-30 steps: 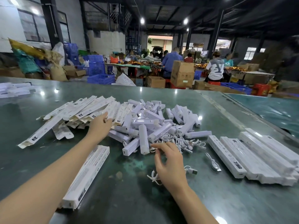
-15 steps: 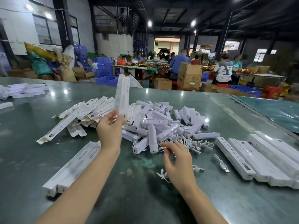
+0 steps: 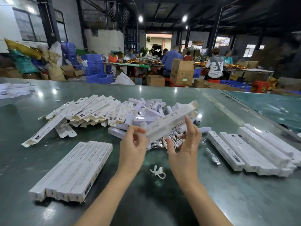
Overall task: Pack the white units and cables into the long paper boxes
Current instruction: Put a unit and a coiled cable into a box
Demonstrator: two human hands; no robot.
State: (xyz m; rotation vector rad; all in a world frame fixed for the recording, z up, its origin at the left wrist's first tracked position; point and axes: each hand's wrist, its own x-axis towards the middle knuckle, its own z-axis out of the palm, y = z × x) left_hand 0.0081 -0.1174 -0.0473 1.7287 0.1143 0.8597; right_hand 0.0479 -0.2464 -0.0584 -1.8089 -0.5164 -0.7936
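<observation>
A long flat paper box [image 3: 171, 122] is held slanted above the table, its open flap end up to the right. My left hand [image 3: 132, 145] pinches its lower left end. My right hand [image 3: 184, 146] holds it near the middle, with the index finger straight up against its side. Under the box lies a pile of white units [image 3: 146, 111] and a tangle of white cables [image 3: 169, 139]. One bundled cable [image 3: 157, 171] lies between my wrists and another cable [image 3: 212, 156] lies to the right.
A heap of flat paper boxes [image 3: 84, 111] lies at the left. A row of boxes [image 3: 76, 168] sits at the near left and another row [image 3: 254, 149] at the right. Beyond the green table [image 3: 162, 201] are crates, cartons and seated people.
My left hand lifted one flat box out of the heap, held it upright, then brought it down to the middle. My right hand left the cables and took hold of the box.
</observation>
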